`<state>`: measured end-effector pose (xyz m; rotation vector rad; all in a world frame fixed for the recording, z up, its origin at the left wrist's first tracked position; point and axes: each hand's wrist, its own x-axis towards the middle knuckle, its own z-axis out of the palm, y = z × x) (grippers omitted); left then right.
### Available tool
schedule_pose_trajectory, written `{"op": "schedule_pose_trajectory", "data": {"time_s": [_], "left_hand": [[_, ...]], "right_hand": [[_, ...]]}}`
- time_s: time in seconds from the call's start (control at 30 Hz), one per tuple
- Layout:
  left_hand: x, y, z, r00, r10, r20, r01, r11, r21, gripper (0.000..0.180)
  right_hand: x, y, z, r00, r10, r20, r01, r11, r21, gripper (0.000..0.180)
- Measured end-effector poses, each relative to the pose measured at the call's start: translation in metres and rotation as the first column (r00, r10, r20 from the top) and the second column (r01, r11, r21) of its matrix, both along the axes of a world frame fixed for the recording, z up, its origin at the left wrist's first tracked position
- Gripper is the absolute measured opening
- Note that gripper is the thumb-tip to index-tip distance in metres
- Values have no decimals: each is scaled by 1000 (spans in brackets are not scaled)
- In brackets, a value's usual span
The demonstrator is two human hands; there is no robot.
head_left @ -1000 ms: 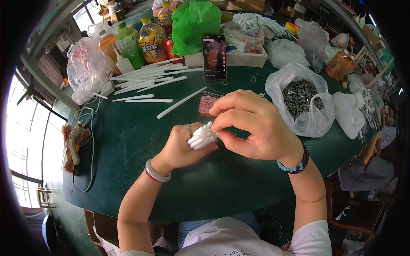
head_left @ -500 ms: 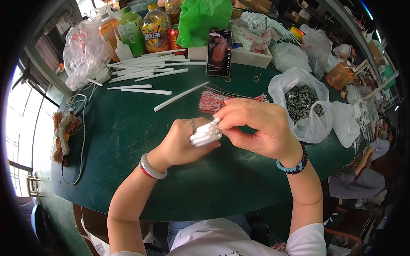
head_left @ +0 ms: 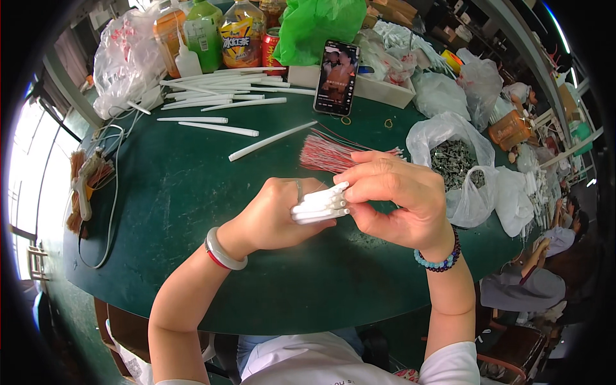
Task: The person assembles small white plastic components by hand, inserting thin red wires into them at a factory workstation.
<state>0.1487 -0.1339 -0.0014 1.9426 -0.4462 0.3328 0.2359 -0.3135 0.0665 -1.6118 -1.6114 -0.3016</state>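
Note:
My left hand [head_left: 273,215] is wrapped round a bundle of slim white tubes [head_left: 319,206], their hollow ends pointing right. My right hand [head_left: 404,202] pinches with thumb and fingertips at the end of the uppermost tube; whether something thin is also between them is too small to see. Just beyond the hands lies a fanned bunch of red and white wires [head_left: 324,151], partly covered by the right hand. A single tapered white tube [head_left: 273,141] rests on the green table [head_left: 173,192], with a pile of similar tubes [head_left: 218,101] behind it.
A phone [head_left: 335,80] stands upright at the back, before a white box [head_left: 385,90]. Bottles [head_left: 244,38] and a green bag [head_left: 321,29] line the far edge. To the right, a plastic bag [head_left: 423,138] holds small dark parts. A cable [head_left: 122,167] trails at left.
Both hands have shifted slightly right with the bundle, staying together at the tube ends. The picture on the phone differs, and the whole view has moved a little.

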Motion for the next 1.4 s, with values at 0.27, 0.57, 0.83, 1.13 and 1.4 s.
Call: {"op": "schedule_pose_trajectory", "data": {"time_s": [0.27,0.57,0.83,1.13,1.4], "left_hand": [[-2,0,3,999,8,35,-8,1000,-2,22],[0,0,0,1000,-16,6,16,999,-31,21],[0,3,0,1000,-21,17,21,1000,14,24],[0,0,2,1000,7,17,-7,1000,-19,29],[1,-3,-1,995,60,83,-57,998,-39,22]], "right_hand": [[-5,5,-4,1000,-10,2,10,999,39,21],[-6,1,-18,964,54,-260,-28,994,102,22],[-6,-2,-12,969,42,-241,-28,998,60,22],[-16,-2,-4,982,-177,61,169,979,117,24],[-25,-2,7,965,-256,-64,254,966,-45,18]]}}
